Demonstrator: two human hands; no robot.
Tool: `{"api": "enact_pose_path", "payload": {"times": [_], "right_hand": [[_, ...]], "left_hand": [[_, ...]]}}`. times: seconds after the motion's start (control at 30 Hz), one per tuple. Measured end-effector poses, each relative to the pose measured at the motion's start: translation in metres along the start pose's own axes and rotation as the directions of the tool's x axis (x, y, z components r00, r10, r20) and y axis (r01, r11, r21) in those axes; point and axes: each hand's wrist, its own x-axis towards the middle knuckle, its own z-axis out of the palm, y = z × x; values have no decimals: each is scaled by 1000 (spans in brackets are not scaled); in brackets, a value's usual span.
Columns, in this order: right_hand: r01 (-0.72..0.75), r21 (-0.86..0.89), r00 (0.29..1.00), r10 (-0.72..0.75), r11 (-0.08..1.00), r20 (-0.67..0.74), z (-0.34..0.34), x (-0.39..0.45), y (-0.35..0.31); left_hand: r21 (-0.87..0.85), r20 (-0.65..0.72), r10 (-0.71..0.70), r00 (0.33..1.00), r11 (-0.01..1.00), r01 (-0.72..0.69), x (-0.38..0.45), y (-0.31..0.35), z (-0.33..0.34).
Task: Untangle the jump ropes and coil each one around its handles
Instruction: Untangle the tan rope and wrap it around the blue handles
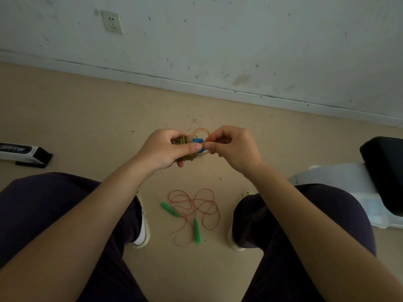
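Head view: seated person, knees apart, bare tan floor open ahead up to the baseboard. Left hand grips a coiled yellow-green rope bundle with blue handles showing. Right hand pinches the loose pinkish rope end, looped above the bundle. Red rope with green handles lies uncoiled on the floor between the shoes.
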Motion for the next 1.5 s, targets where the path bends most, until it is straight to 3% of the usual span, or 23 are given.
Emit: {"api": "enact_pose_path", "payload": {"times": [0.27, 0.43, 0.8, 1.03, 1.5], "right_hand": [[72, -103, 997, -71, 992, 17, -3, 1, -1], [181, -303, 983, -181, 936, 27, 5, -1, 1], [7, -72, 996, 0, 997, 90, -1, 4, 3], [-215, 125, 918, 156, 969, 364, -12, 1, -1], [-214, 206, 955, 160, 955, 249, -7, -1, -5]], "left_hand": [[33, 68, 23, 997, 999, -25, 0, -1, -2], [97, 49, 45, 998, 994, -49, 2, -6, 1], [72, 125, 114, 986, 990, -124, -1, -5, -3], [41, 122, 149, 981, 987, -155, -4, -3, -2], [-128, 157, 95, 983, 989, -75, -4, 3, -2]]}}
